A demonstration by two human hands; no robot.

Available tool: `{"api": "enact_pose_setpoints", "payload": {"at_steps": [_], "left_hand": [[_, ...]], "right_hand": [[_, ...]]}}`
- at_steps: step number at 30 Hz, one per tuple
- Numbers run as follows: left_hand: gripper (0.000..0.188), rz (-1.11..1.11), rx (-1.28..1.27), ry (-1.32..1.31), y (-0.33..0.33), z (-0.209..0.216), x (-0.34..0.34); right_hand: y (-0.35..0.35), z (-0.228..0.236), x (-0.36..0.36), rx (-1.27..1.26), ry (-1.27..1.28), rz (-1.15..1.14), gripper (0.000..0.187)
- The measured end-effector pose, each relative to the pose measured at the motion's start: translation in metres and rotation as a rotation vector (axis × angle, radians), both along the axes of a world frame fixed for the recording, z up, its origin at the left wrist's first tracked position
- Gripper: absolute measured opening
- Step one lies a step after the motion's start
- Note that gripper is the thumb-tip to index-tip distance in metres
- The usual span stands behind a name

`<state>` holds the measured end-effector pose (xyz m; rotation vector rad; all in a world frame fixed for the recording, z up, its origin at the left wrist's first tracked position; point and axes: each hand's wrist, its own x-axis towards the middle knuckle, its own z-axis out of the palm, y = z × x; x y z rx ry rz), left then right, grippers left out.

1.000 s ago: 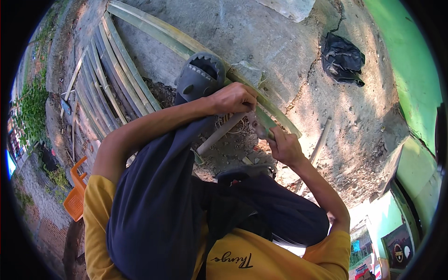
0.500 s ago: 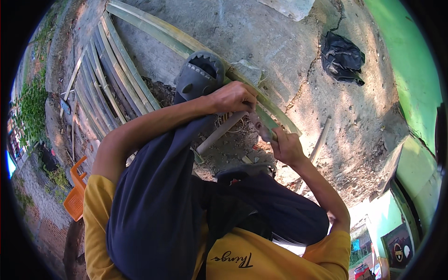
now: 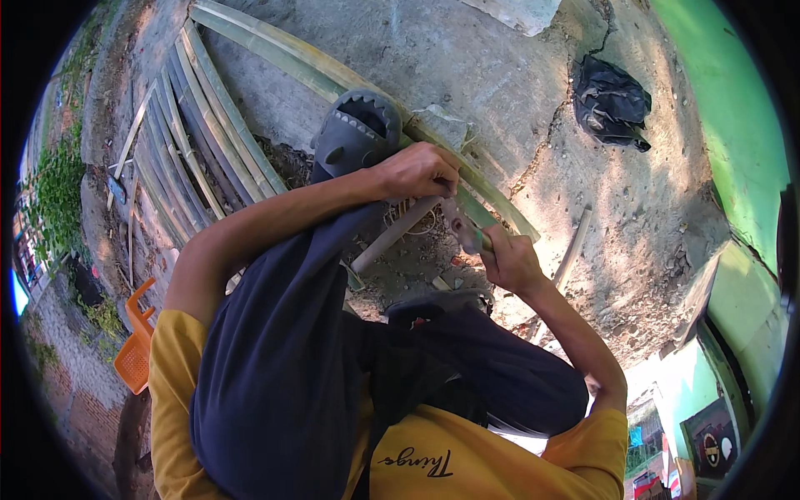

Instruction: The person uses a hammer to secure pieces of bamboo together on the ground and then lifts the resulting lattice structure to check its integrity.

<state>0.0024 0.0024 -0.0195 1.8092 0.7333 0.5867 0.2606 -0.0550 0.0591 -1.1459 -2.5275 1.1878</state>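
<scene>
My left hand [image 3: 417, 171] is closed beside the toe of a grey clog with a toothed, open-mouth design [image 3: 357, 133]. Its fingertips pinch at the upper end of a worn, pale grey-brown piece with round holes [image 3: 460, 225]; I cannot make out what kind of thing it is. Around the lower end of that same piece my right hand [image 3: 512, 262] is wrapped. A grey rod [image 3: 396, 236] slants from near the left fingertips down to the ground; whether it joins the holed piece, I cannot tell. A green bamboo strip [image 3: 477, 210] passes behind the hands.
Long split bamboo strips [image 3: 221, 117] fan out over the ground at the left. A crumpled black plastic bag [image 3: 612, 104] lies far right, near a green wall [image 3: 733, 108]. One loose stick [image 3: 575, 246] lies beyond my right hand. An orange plastic chair [image 3: 133, 358] stands at left.
My right hand has shifted very slightly up and left, and the holed piece has tilted a little with it. The left hand has hardly moved.
</scene>
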Motion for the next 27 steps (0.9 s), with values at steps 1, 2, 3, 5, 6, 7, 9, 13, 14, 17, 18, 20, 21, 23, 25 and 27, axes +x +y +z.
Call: {"api": "enact_pose_setpoints", "payload": {"at_steps": [1, 2, 3, 5, 6, 7, 9, 13, 14, 17, 18, 20, 21, 23, 25, 27], "left_hand": [[0.013, -0.008, -0.037, 0.001, 0.002, 0.000, -0.001], [0.012, -0.036, -0.071, 0.003, 0.002, 0.000, -0.001], [0.012, -0.022, -0.059, -0.004, 0.003, -0.001, 0.000], [0.012, -0.004, 0.041, -0.001, 0.002, -0.001, -0.001], [0.012, 0.011, 0.050, 0.002, 0.004, -0.001, -0.002], [0.013, -0.007, -0.006, 0.008, 0.003, -0.001, -0.001], [0.014, -0.034, -0.066, 0.005, 0.002, 0.000, 0.000], [0.013, 0.021, 0.101, 0.009, 0.004, 0.000, 0.000], [0.013, -0.002, 0.039, 0.000, 0.003, 0.001, 0.000], [0.012, -0.034, -0.048, -0.012, 0.002, 0.002, 0.000], [0.012, -0.028, -0.047, 0.006, 0.002, 0.002, 0.000], [0.011, -0.017, 0.012, 0.031, 0.001, 0.003, 0.000], [0.010, -0.001, 0.068, 0.058, 0.002, 0.003, 0.000], [0.011, -0.019, 0.012, 0.037, 0.002, 0.003, -0.001], [0.011, -0.036, -0.018, 0.019, 0.003, 0.003, -0.002], [0.012, -0.047, -0.003, 0.001, 0.004, 0.004, -0.004]], "right_hand": [[0.002, 0.000, -0.001, -0.021, -0.031, 0.003, 0.019], [0.002, 0.001, -0.001, -0.041, -0.067, 0.001, 0.019], [0.005, 0.002, -0.001, -0.053, -0.091, 0.000, 0.019], [0.005, 0.004, -0.001, -0.026, -0.123, 0.008, 0.021], [0.005, 0.004, -0.002, -0.010, -0.030, 0.021, 0.021], [0.003, 0.006, -0.001, 0.010, 0.101, 0.005, 0.020], [0.002, 0.005, -0.002, -0.038, -0.032, 0.000, 0.022], [0.003, 0.003, 0.002, -0.027, -0.185, -0.033, 0.025], [0.004, 0.003, 0.003, 0.014, 0.001, 0.025, 0.024], [0.004, 0.006, 0.003, 0.100, 0.231, 0.129, 0.022], [0.005, 0.005, 0.000, 0.027, 0.017, 0.068, 0.022], [0.005, 0.007, -0.002, -0.052, -0.176, -0.015, 0.023], [0.008, 0.008, -0.003, -0.045, -0.171, -0.008, 0.023], [0.006, 0.016, 0.003, 0.006, 0.020, -0.019, 0.023], [0.010, 0.021, 0.010, 0.021, 0.045, 0.007, 0.023], [0.014, 0.024, 0.017, -0.049, 0.053, -0.057, 0.024]]}}
